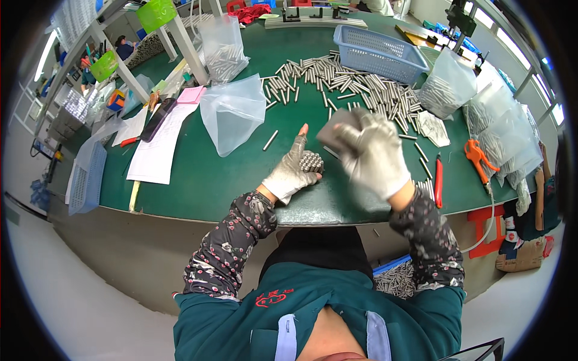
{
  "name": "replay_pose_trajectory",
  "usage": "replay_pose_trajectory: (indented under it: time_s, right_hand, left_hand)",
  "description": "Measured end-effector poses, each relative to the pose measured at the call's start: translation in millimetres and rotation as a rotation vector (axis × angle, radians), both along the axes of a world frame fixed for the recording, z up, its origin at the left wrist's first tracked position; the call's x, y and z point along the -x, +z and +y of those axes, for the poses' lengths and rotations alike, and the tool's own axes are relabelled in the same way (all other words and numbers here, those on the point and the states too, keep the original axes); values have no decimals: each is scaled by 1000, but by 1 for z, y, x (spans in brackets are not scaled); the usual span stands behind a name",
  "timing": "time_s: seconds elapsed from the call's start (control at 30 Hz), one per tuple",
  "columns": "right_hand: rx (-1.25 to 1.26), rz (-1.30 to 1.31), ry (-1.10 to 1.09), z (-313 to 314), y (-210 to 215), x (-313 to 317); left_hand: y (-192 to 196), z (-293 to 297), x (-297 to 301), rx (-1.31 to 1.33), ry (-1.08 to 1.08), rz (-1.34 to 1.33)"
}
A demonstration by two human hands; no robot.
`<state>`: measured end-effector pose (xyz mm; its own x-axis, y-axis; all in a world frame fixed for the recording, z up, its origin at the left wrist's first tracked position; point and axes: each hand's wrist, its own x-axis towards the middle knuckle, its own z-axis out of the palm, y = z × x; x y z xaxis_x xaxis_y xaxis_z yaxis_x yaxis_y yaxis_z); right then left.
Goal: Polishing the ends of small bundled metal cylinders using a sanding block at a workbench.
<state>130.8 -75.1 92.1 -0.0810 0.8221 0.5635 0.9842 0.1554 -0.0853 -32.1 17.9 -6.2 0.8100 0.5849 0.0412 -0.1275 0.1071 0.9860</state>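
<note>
My left hand (285, 178), in a worn whitish glove, is closed around a bundle of short metal pins (311, 162) near the table's front edge. Their round ends face up, packed tightly together. Up and to the right of that bundle, my right hand (380, 157), gloved too and smeared by motion, grips a flat grey-brown pad (331, 133). The pad is held apart from the bundle. Beyond both hands lies a wide loose heap of the same pins (373, 87). One single pin (270, 140) rests to the left of the heap.
A blue plastic basket (379, 54) stands behind the heap. Clear bags of pins (447, 84) line the right side, near red-handled pliers (439, 183) and an orange air gun (478, 159). Papers (158, 150) and an empty-looking plastic bag (232, 114) lie on the left.
</note>
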Motion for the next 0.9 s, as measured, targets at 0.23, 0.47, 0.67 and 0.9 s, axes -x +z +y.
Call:
replay_pose_trajectory:
  time_s: [0.23, 0.47, 0.67, 0.9]
  right_hand:
    - [75, 47, -6, -5, 3, 2]
    - [34, -54, -108, 0, 2, -1]
    - [97, -48, -96, 0, -6, -4]
    - [135, -3, -140, -6, -37, -33]
  left_hand:
    - [2, 1, 0, 7, 10, 121]
    - [-5, 3, 1, 44, -13, 27]
    - [-4, 4, -4, 72, 133, -33]
    - [10, -4, 2, -102, 49, 38]
